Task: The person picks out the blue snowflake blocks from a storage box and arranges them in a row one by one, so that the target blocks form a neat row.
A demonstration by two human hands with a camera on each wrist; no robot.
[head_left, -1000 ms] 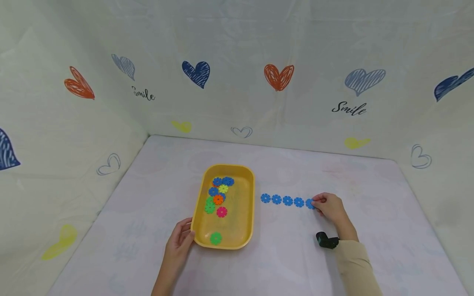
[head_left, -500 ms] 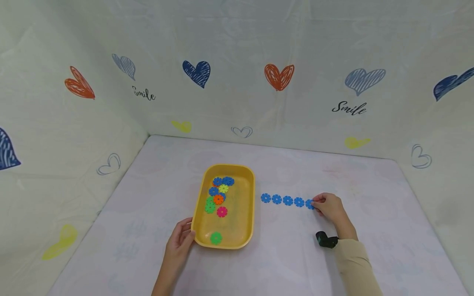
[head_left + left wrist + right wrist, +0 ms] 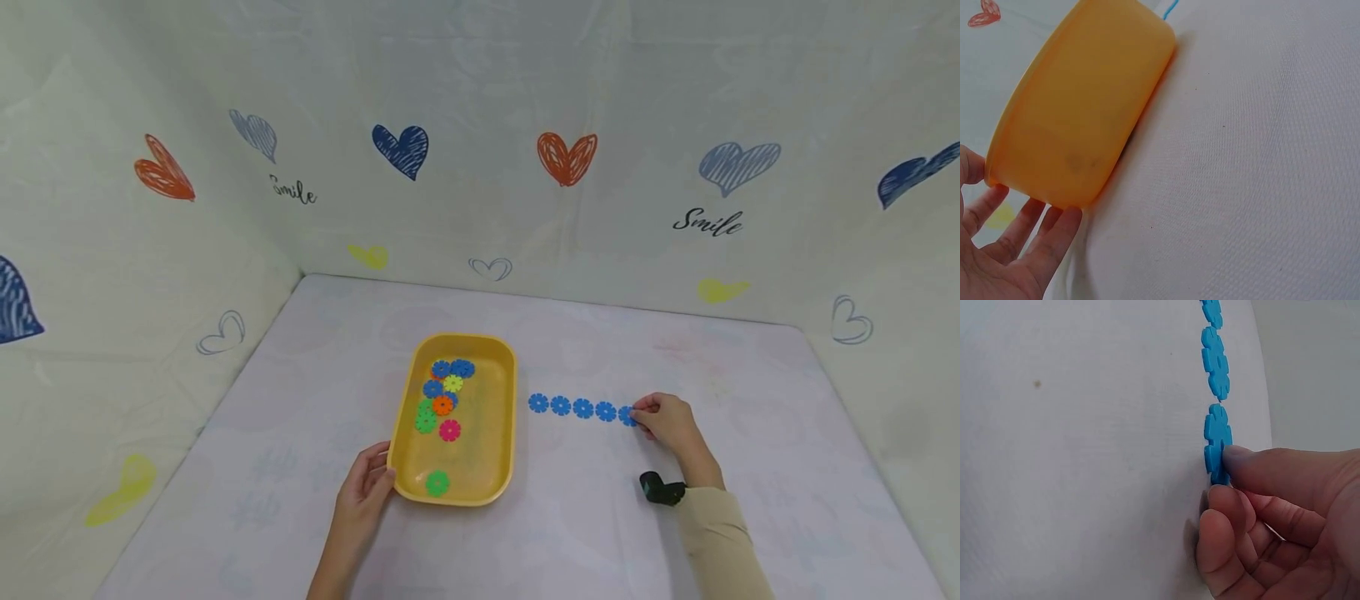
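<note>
At the right end of a row of several flat blue flower-shaped interlocking discs (image 3: 582, 408), my right hand (image 3: 672, 427) pinches the last blue disc (image 3: 1217, 434). In the right wrist view the thumb lies on that disc, and the other fingers curl close to the table. My left hand (image 3: 358, 500) holds a yellow plastic tray (image 3: 489, 417) by its near left corner. The left wrist view shows its fingertips against the tray's outer wall, with the thumb at the rim. Inside the tray lie loose discs in blue, green, orange, yellow and pink (image 3: 450, 430), some overlapping.
A small black object (image 3: 662, 488) is beside the right wrist, by the beige sleeve (image 3: 720, 533). The white-covered table (image 3: 570, 533) ends at a pale cloth wall (image 3: 480, 200) printed with hearts and "Smile" lettering.
</note>
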